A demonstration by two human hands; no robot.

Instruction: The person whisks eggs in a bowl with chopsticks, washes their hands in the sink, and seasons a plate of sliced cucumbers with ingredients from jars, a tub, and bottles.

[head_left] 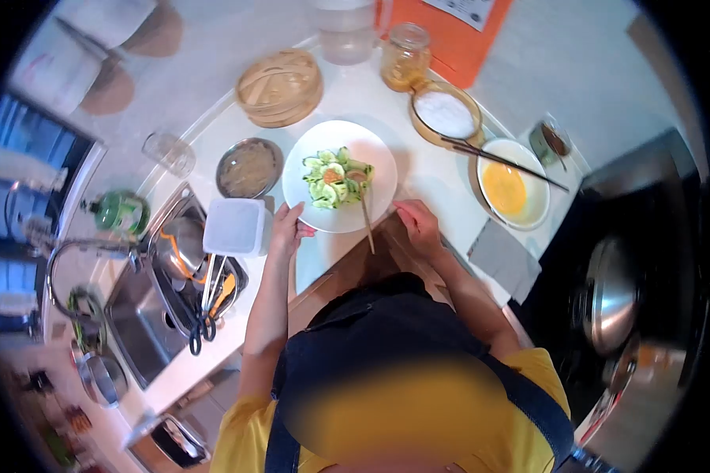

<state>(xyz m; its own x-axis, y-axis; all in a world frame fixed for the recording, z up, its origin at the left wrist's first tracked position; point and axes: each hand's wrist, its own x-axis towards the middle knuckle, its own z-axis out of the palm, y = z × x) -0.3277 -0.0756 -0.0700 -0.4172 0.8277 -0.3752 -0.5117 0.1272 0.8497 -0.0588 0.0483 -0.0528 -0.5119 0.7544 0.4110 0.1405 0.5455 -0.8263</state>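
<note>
My left hand [289, 227] grips the lower left rim of a white plate [304, 209], thumb on top and fingers beneath. Green-edged cucumber slices [321, 189] are laid on the plate like petals around a small orange-brown heap [332, 176]. A small spoon [367, 213] with a wooden-looking handle rests on the plate, its bowl beside the slices and its handle jutting over the near rim. My right hand [420, 226] is closed, its curled fingertips right by the plate's lower right rim. I cannot tell whether they touch it or hold anything.
Behind the plate stand a bamboo steamer [279, 88] and a glass jar [406, 57]. Rightward are a bowl of white powder [444, 114], chopsticks [505, 163] across a bowl of beaten egg [504, 189], and a lidded pan [610, 296]. A plastic box [235, 226] and sink [138, 323] are left.
</note>
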